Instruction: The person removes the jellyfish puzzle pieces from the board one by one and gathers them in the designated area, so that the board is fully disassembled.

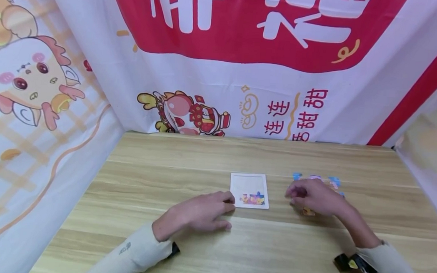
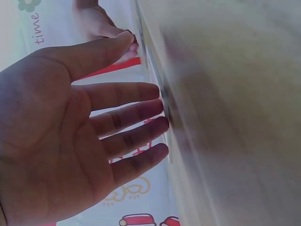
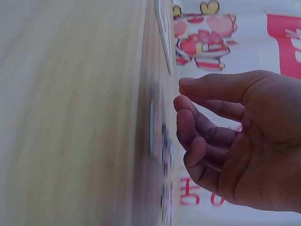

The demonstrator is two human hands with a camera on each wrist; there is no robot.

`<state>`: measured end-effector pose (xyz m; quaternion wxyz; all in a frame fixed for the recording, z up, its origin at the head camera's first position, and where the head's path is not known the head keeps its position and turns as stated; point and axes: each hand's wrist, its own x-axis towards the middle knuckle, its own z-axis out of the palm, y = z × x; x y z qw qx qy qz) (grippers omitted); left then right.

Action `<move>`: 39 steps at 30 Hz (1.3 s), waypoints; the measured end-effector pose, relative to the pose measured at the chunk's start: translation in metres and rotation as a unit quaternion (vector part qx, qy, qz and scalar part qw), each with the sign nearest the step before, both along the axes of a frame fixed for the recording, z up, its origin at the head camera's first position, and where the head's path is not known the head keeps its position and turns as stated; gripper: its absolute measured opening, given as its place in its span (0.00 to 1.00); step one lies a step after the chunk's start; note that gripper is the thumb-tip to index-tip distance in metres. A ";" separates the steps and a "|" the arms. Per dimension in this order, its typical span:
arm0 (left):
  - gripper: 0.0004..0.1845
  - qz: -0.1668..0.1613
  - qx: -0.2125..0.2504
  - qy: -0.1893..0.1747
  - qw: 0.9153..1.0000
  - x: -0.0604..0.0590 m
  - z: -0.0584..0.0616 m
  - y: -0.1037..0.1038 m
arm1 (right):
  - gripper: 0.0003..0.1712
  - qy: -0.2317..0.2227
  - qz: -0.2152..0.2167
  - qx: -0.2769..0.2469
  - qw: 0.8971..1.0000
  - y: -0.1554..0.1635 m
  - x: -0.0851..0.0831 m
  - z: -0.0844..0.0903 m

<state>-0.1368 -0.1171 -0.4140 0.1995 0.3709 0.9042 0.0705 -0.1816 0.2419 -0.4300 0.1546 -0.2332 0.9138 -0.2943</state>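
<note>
A white square puzzle tray (image 1: 250,178) lies on the table, with a few joined colourful jigsaw pieces (image 1: 254,198) along its lower right. My left hand (image 1: 208,211) is at the tray's left edge, fingertips at its lower corner. In the left wrist view that left hand (image 2: 61,127) has its fingers nearly straight and an empty palm. Over a group of loose jigsaw pieces (image 1: 334,182) hovers my right hand (image 1: 318,197), partly hiding them. The right wrist view shows the right hand (image 3: 254,136) with loosely curled fingers, nothing visible between thumb and fingertips, above blurred pieces (image 3: 167,150).
The wood-grain table (image 1: 187,155) carries the tray and pieces. A printed cloth (image 1: 192,76) hangs along its back edge, and another patterned cloth (image 1: 33,150) hangs at the left. Dark bands (image 1: 362,266) sit at both sleeve cuffs.
</note>
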 end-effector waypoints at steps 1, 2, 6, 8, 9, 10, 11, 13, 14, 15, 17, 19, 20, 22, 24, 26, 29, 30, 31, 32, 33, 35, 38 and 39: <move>0.31 0.000 -0.002 0.002 1.000 -0.001 0.001 0.001 | 0.06 -0.001 0.005 -0.003 1.000 -0.005 -0.001 0.001; 0.30 0.001 -0.004 0.003 1.000 -0.002 0.001 0.002 | 0.06 -0.004 0.008 -0.005 1.000 -0.010 -0.002 0.003; 0.29 -0.011 -0.006 0.011 1.000 -0.004 0.005 0.006 | 0.09 -0.002 0.018 -0.007 1.000 -0.030 -0.007 0.005; 0.29 -0.017 -0.003 0.010 1.000 -0.005 0.007 0.007 | 0.11 0.003 0.026 -0.013 1.000 -0.039 -0.010 0.005; 0.29 -0.020 -0.002 0.010 1.000 -0.006 0.007 0.008 | 0.11 0.007 0.031 -0.016 0.999 -0.043 -0.011 0.004; 0.29 -0.021 -0.002 0.008 1.000 -0.006 0.008 0.008 | 0.11 0.010 0.037 -0.020 0.999 -0.047 -0.012 0.004; 0.29 -0.022 -0.002 0.007 1.000 -0.007 0.008 0.009 | 0.11 0.011 0.042 -0.023 0.999 -0.051 -0.013 0.003; 0.29 -0.025 -0.004 0.004 1.000 -0.007 0.008 0.010 | 0.12 0.014 0.053 -0.027 0.998 -0.058 -0.015 0.002; 0.29 -0.025 -0.004 0.003 1.000 -0.008 0.008 0.010 | 0.11 0.014 0.056 -0.026 0.998 -0.062 -0.015 0.002; 0.29 -0.029 -0.005 0.004 1.000 -0.008 0.008 0.010 | 0.12 0.012 0.058 -0.026 0.998 -0.065 -0.015 0.001; 0.30 -0.037 -0.004 0.005 0.999 -0.008 0.007 0.011 | 0.12 0.007 0.058 -0.025 0.998 -0.072 -0.016 0.000; 0.30 -0.047 -0.002 0.007 0.999 -0.008 0.006 0.012 | 0.12 0.000 0.058 -0.025 0.998 -0.077 -0.016 0.000; 0.30 -0.051 -0.001 0.007 0.999 -0.008 0.006 0.012 | 0.13 -0.004 0.057 -0.027 0.998 -0.079 -0.016 -0.001; 0.31 -0.058 0.000 0.007 0.998 -0.008 0.006 0.013 | 0.14 -0.011 0.057 -0.032 0.998 -0.083 -0.015 -0.001; 0.31 -0.061 0.000 0.007 0.998 -0.008 0.005 0.013 | 0.14 -0.017 0.060 -0.038 0.997 -0.085 -0.015 -0.001; 0.32 -0.061 0.001 0.007 0.998 -0.007 0.005 0.013 | 0.13 -0.018 0.062 -0.041 0.997 -0.087 -0.015 -0.002; 0.32 -0.061 0.004 0.009 0.998 -0.007 0.004 0.013 | 0.13 -0.009 0.067 -0.039 0.997 -0.090 -0.014 -0.003; 0.32 -0.061 0.005 0.009 0.998 -0.007 0.003 0.013 | 0.13 -0.006 0.068 -0.038 0.997 -0.090 -0.014 -0.004; 0.32 -0.062 0.006 0.010 0.998 -0.007 0.003 0.013 | 0.13 -0.002 0.069 -0.036 0.997 -0.091 -0.014 -0.005; 0.32 -0.062 0.007 0.010 0.998 -0.006 0.002 0.012 | 0.13 0.001 0.070 -0.035 0.997 -0.092 -0.013 -0.006; 0.32 -0.062 0.007 0.010 0.998 -0.006 0.002 0.012 | 0.13 0.004 0.071 -0.034 0.997 -0.093 -0.013 -0.006; 0.31 -0.062 0.008 0.009 0.998 -0.006 0.001 0.012 | 0.14 0.006 0.070 -0.033 0.997 -0.094 -0.011 -0.007; 0.31 -0.063 0.009 0.006 0.998 -0.005 0.001 0.012 | 0.14 0.010 0.069 -0.030 0.997 -0.095 -0.009 -0.008; 0.31 -0.064 0.010 0.005 0.998 -0.004 0.001 0.012 | 0.13 0.012 0.070 -0.030 0.997 -0.095 -0.008 -0.008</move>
